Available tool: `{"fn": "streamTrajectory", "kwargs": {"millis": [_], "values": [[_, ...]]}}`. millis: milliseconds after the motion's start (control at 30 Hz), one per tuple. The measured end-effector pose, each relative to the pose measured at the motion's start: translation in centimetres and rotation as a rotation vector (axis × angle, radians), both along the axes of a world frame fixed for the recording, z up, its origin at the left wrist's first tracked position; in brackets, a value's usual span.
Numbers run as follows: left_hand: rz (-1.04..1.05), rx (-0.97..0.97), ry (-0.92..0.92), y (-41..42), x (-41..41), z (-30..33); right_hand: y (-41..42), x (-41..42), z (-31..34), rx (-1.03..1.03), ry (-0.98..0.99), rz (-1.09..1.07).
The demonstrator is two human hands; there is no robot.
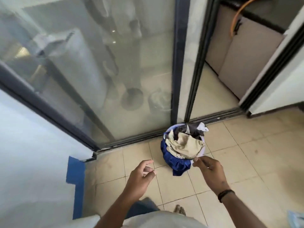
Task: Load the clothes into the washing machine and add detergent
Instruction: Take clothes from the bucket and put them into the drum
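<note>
Basket (pixel 202 151) of clothes (pixel 182 145) sits on the floor (pixel 246 162) just ahead of both hands, by the glass door (pixel 98 71), likely waiting to be carried to the washer; no washer clearly visible. Blue cloth (pixel 176 162) hangs over the near rim. Right hand (pixel 209 168) is loosely curled, fingertips at the rim, grip unclear. Left hand (pixel 141 171) is half open, holding nothing, left of the basket.

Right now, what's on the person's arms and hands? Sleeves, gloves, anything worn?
Both forearms are bare, with no sleeves or gloves in view. The right hand has a dark band around its wrist, like a black bracelet or hair tie. The left hand and its wrist carry nothing that shows. No rings can be made out at this sharpness.
</note>
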State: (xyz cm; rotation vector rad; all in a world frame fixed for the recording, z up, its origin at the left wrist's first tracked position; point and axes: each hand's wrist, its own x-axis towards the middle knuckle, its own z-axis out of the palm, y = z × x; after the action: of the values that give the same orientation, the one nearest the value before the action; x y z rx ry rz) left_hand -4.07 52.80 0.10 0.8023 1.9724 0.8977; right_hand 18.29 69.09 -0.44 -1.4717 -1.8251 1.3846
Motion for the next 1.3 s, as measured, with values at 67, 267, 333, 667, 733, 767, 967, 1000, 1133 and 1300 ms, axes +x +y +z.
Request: {"fn": "streamTrajectory", "kwargs": {"millis": [67,267,333,667,733,767,967,1000,1133,1300], "values": [[-0.03,-0.022,0.0,2.5,-0.4,-0.3,1.1,0.7,-0.7,-0.05,0.024,-0.083],[-0.139,-0.112,-0.054,10.6,-2.2,-1.7,3.8,0.1,-1.0,-0.072,-0.052,-0.113],[-0.201,-0.124,-0.069,13.9,-2.7,-2.7,5.3,-0.3,-0.8,-0.082,-0.098,-0.111],[-0.44,-0.389,-0.084,25.5,-5.7,-11.5,13.2,-3.7,-4.7,-0.143,-0.357,-0.104],[-0.52,-0.505,-0.042,26.3,-6.4,-14.5,13.8,-4.9,-7.8,-0.221,-0.37,-0.1],[-0.553,-0.559,-0.013,26.4,-6.7,-15.7,13.8,-5.6,-9.2,-0.272,-0.359,-0.112],[-0.604,-0.651,0.077,29.1,-6.8,-23.6,14.7,-8.9,-19.4,-0.484,-0.438,-0.059],[-0.602,-0.648,0.099,29.8,-7.0,-25.1,14.5,-9.3,-21.0,-0.521,-0.448,-0.04],[-0.571,-0.645,0.16,32.7,-8.5,-30.4,13.6,-11.1,-25.7,-0.6,-0.441,0.021],[-0.578,-0.547,0.219,37.2,-8.0,-35.2,14.9,-12.6,-31.6,-0.576,-0.46,-0.043]]}}
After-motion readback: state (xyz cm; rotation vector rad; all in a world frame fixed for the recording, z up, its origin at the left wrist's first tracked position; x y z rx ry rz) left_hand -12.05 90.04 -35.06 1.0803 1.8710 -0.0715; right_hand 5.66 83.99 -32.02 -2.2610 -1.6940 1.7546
